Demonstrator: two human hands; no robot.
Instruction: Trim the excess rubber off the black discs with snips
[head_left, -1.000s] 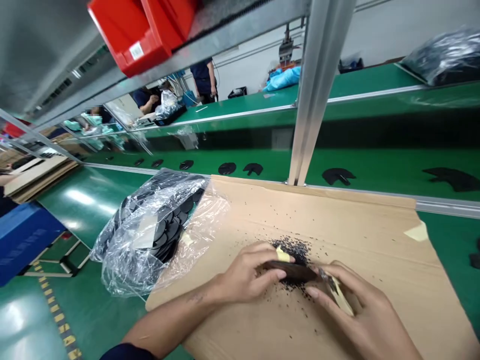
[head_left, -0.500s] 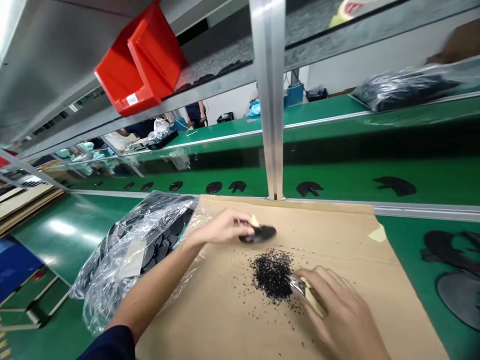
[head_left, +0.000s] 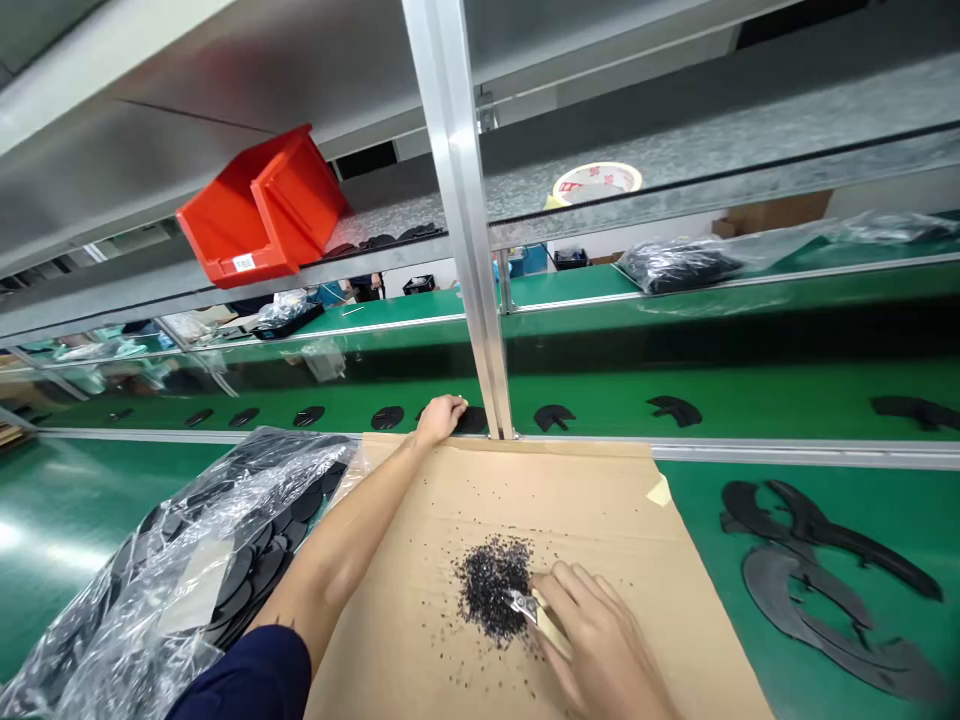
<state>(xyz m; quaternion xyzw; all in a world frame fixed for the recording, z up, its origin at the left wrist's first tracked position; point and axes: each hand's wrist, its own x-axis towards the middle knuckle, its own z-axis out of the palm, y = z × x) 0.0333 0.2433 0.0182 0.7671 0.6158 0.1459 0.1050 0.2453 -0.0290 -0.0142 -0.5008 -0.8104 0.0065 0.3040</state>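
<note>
My left hand (head_left: 441,416) is stretched out to the green conveyor belt (head_left: 600,395), fingers curled on a flat black disc (head_left: 473,421) that lies on the belt beside the aluminium post (head_left: 480,330). My right hand (head_left: 600,645) rests on the cardboard sheet (head_left: 600,510), closed round small cutters (head_left: 529,606) with pale yellow handles. The metal tips of the cutters touch the edge of a pile of black trimmings (head_left: 491,590).
More black discs (head_left: 553,416) ride the belt in a row. A clear bag of black discs (head_left: 187,560) lies at the left. Black scrap rings (head_left: 817,570) lie at the right. Red bins (head_left: 255,215) and a tape roll (head_left: 596,182) sit on the shelf overhead.
My left hand carried the black disc away from the cardboard up to the belt. My right hand stayed by the trimmings with the cutters. The view tilted upward.
</note>
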